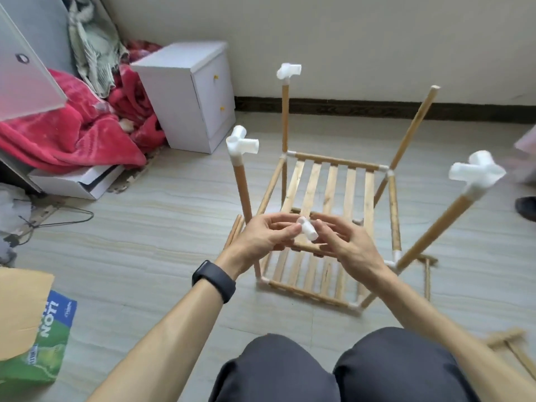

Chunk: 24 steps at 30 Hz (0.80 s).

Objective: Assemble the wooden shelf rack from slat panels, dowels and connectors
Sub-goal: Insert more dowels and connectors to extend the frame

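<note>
A small white plastic connector point(307, 232) is pinched between the fingertips of the left hand point(261, 237) and the right hand point(345, 242), the remaining fingers being loosely spread; nothing else is held. The piece is judged to be light, stiff and rather smooth, so it is best taken by its tube-shaped arms, with the open sockets left free for a dowel. It is held just above the near half of the slat panel point(327, 192), which lies on the floor. From the panel's corners four dowels rise: those at ten o'clock point(242, 187), twelve o'clock point(285, 117) and three o'clock point(435, 230) are each capped with a connector, while the dowel at one o'clock point(414, 126) is seen bare at its tip. That bare tip is judged to be the likely seat for the held piece. Loose sticks point(235, 233) lie on the floor at nine o'clock of the hands.
</note>
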Motion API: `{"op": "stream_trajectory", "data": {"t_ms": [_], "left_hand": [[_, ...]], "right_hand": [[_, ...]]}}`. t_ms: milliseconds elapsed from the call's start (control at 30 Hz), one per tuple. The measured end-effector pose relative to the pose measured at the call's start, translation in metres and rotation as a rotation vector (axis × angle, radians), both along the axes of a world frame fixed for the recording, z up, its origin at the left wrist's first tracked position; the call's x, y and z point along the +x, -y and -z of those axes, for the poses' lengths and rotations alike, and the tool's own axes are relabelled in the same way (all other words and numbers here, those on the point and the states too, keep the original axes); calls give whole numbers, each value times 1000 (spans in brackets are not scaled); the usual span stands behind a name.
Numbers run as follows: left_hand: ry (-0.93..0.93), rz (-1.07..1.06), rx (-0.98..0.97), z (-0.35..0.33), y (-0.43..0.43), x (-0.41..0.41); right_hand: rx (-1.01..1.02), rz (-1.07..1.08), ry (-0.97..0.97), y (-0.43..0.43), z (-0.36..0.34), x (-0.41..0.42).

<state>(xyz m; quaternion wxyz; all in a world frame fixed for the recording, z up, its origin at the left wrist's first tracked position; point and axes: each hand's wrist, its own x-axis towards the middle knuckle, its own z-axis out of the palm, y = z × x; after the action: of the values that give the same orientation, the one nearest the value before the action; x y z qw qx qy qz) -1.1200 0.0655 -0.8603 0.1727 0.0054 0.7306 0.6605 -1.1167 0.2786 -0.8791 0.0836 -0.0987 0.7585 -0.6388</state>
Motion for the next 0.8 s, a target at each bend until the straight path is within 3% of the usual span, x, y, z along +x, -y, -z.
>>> {"op": "stream_trajectory", "data": {"t_ms": [167, 333, 500, 800], "left_hand": [[-140, 186, -64, -32, -62, -14], [-189, 309, -180, -43, -115, -27], [-359, 446, -346, -64, -176, -32], [-602, 418, -491, -74, -208, -23]], "right_hand": [[-87, 61, 92, -48, -20, 14], [-180, 298, 115, -96, -12, 38], [-183, 441, 144, -141, 13, 65], [281, 221, 147, -144, 27, 50]]}}
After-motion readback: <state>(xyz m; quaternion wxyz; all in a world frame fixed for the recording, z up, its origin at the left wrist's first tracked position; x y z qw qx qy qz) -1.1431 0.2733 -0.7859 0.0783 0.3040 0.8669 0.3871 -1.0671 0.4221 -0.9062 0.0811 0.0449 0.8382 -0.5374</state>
